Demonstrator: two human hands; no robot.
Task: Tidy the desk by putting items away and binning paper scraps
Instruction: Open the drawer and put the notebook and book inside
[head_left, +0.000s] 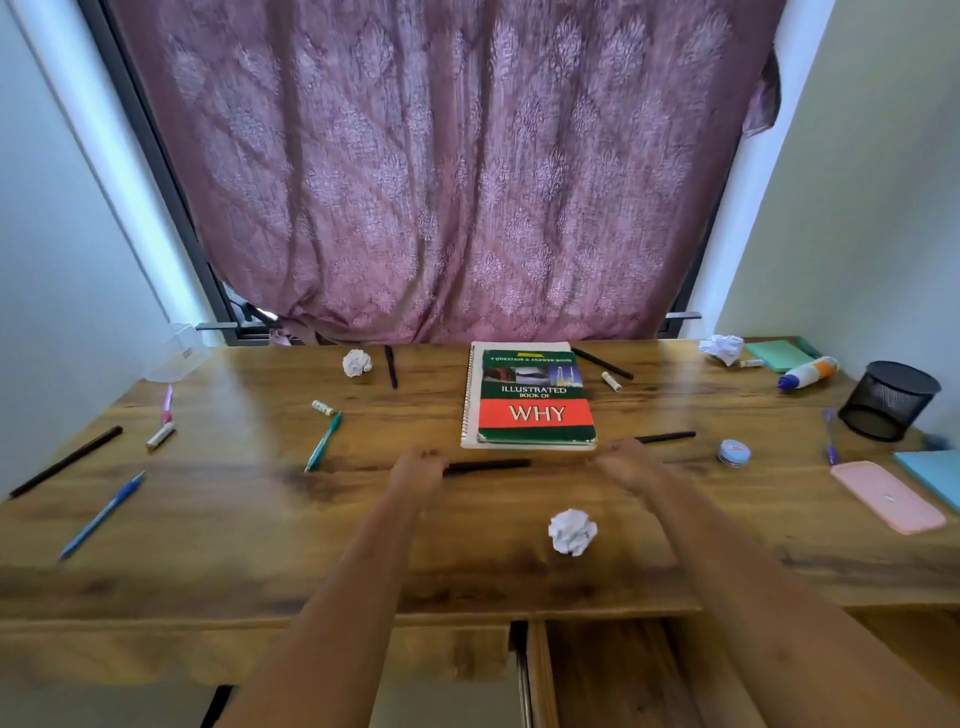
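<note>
- Though the head view is smeared by motion, I can see my left hand (418, 470) and right hand (626, 460) both out over the middle of the desk (208, 519), just short of the book (535, 400).
- The left hand's fingers are curled at the end of a black pen (488, 465), which lies flat in front of the book. I cannot tell whether they pinch it.
- The right hand's fingers curl by the book's near right corner, with a second black pen (667, 437) just beyond them. I cannot tell whether they hold anything.
- The nearest paper ball (572, 531) sits between my forearms, close to the desk's near edge. A second paper ball (357, 362) lies by the far edge, left of the book, and a third paper ball (722, 347) lies toward the far right corner.
- I judge the pens to be light, stiff and smooth, so likely to roll. I would pinch each at mid-barrel.
- The paper balls should weigh almost nothing and give under the fingers, so a loose grasp over the top will do.
- The book looks the heaviest item and rests on a spiral notebook (470, 400). I would take both by the near edge, since the two may slide apart.
- The mesh cup (891, 400) at the right edge looks the likely place for the pens. I see no bin.
</note>
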